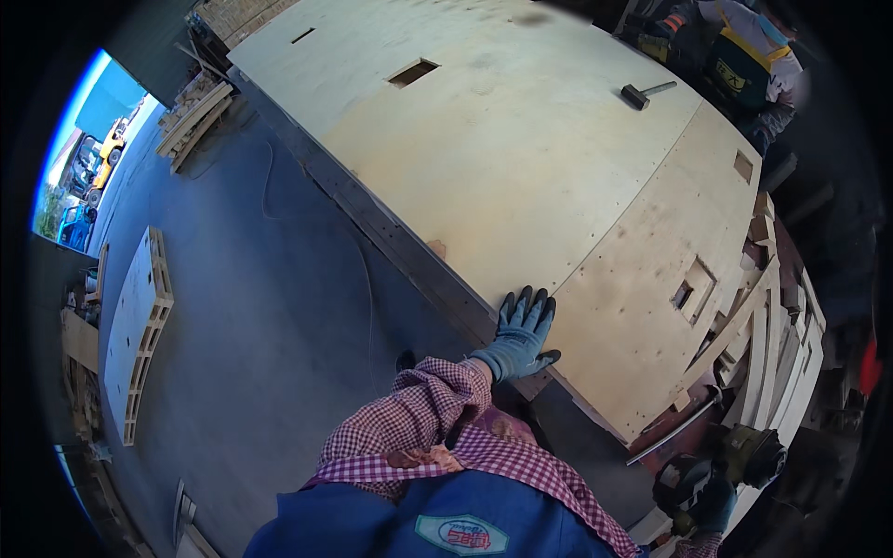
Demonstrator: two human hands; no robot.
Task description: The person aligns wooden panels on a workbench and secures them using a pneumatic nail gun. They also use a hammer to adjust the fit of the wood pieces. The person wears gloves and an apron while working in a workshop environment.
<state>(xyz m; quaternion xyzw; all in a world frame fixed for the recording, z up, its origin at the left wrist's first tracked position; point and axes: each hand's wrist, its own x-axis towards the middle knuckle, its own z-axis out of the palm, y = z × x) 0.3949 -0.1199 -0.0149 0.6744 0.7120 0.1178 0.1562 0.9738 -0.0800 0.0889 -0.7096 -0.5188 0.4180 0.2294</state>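
Observation:
My left hand (519,337), in a blue-grey glove with dark fingertips, lies flat with fingers spread on the near edge of a large plywood panel (484,158). A seam crosses the panel just right of this hand, and small rectangular openings are cut through the sheets. Low at the right, my gloved right hand (714,509) is closed on a black and green nail gun (758,456). The tool is beside the panel's near right corner, apart from it. Shadow hides part of the right hand's fingers.
A hammer (640,97) rests on the panel's far right. Beyond it stands a co-worker (744,70). Loose boards (767,325) and a metal bar (674,428) lie on the right. On the left are a pallet-like panel (135,325), stacked timber (195,121) and a cable (367,279) across the floor.

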